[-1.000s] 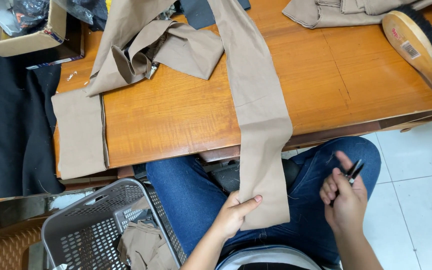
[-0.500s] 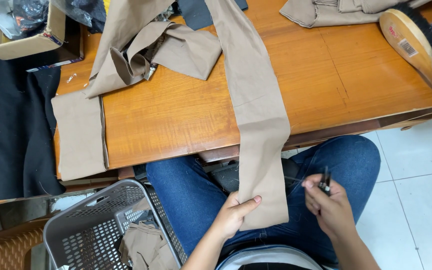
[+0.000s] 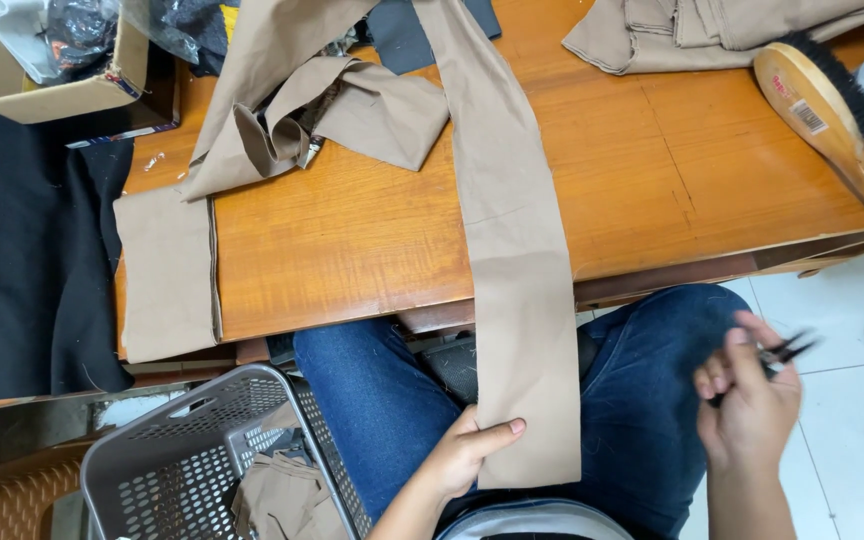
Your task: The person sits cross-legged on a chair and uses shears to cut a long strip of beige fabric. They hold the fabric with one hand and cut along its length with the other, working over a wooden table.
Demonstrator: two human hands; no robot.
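Cloth strip (image 3: 517, 300) hangs off the table (image 3: 372, 250) onto the person's lap.
Left hand (image 3: 467, 455) pinches its lower edge, thumb on top, keeping it flat; right hand (image 3: 747, 405), blurred, has its fingers curled around small dark snips (image 3: 787, 350), held off to the side.

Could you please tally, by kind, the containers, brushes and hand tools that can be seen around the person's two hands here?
Containers: 2, a grey perforated basket and a cardboard box.
Brushes: 1, a wooden brush.
Hand tools: 1, small black snips in the right hand.
Total: 4.
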